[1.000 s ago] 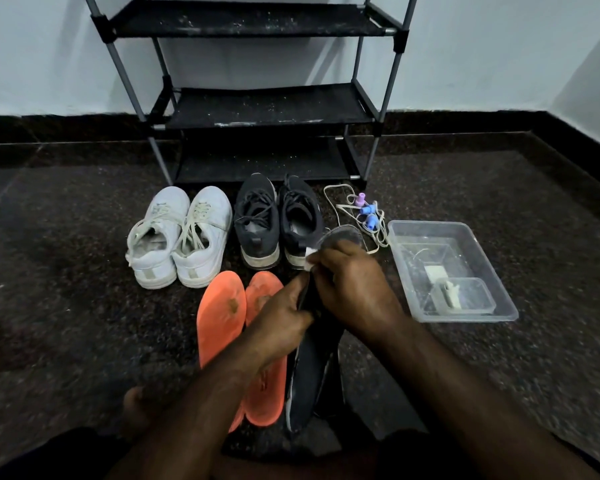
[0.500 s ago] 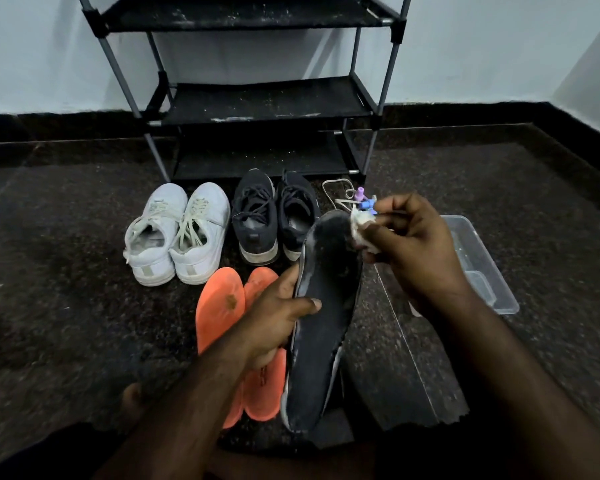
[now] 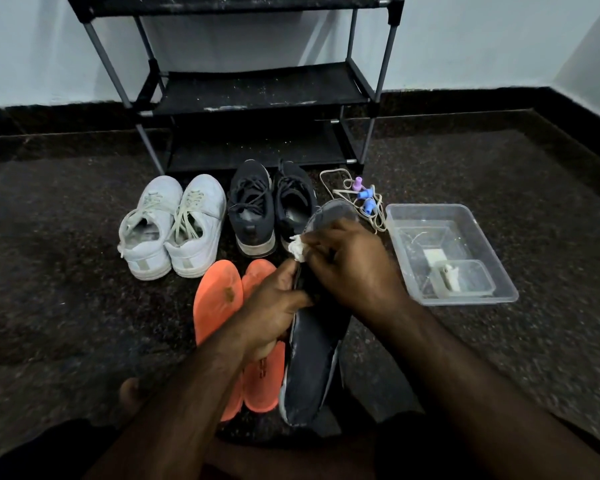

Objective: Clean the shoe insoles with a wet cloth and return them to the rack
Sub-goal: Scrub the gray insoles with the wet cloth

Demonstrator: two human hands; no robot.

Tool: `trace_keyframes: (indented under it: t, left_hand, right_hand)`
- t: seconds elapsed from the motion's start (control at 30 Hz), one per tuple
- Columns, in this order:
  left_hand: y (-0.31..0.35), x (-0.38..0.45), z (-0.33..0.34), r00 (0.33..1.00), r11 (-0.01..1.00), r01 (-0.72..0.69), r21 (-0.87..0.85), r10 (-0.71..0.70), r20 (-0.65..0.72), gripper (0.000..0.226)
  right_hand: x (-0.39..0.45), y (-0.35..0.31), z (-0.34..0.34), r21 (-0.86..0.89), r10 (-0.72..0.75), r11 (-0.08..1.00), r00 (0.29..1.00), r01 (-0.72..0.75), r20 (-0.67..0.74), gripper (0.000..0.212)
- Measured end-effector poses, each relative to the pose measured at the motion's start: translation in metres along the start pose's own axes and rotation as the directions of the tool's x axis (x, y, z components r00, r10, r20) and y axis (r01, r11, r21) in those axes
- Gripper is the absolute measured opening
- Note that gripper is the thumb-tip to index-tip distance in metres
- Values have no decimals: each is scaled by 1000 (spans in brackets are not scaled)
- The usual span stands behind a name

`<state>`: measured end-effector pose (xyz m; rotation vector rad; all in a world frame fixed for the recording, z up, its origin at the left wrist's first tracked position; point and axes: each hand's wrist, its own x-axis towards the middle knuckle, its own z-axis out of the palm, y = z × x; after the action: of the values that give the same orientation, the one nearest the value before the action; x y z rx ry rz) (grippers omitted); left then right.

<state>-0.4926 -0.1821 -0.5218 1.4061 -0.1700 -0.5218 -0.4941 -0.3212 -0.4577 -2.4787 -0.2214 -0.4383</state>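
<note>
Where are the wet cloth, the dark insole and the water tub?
Wet cloth [image 3: 298, 251], head view, bunched white end.
Dark insole [image 3: 310, 362], head view, lower middle.
Water tub [image 3: 395, 213], head view, far left rim.

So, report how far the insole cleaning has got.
Done: nothing shows as finished; the rack holds nothing. In hand: left hand grips the dark insole, right hand wipes it with the cloth. Left: orange insoles lie on the floor, one stained.

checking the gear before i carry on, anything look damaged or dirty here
The left orange insole on the floor has a brownish stain near its middle. The dark insole in the left hand has a pale, scuffed-looking edge. The rack shelves carry white specks.
</note>
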Motion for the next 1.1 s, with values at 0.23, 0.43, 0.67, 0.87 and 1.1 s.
trace_keyframes:
  t: [0.23,0.43,0.67,0.87,1.1]
  left_hand:
    - [2,0,-2,1000,990,-8,141,3,30,51]
    - [10,-1,0,995,949,-51,312,22,95,62]
    - [16,-6,1,995,977,-36,210,15,101,71]
    - [13,-7,0,996,972,-24,235,2,91,83]
    - [12,-4,-3,999,984,-26,174,19,43,82]
  right_hand:
    - [6,7,-6,-43,-37,998,994,42,107,28]
    - [7,13,-6,-4,14,1000,999,-14,-41,19]
    - [4,17,-9,103,13,995,999,-17,44,21]
    - [10,17,-7,69,92,994,995,-89,-34,16]
    - [8,23,-5,191,61,980,998,-60,1,16]
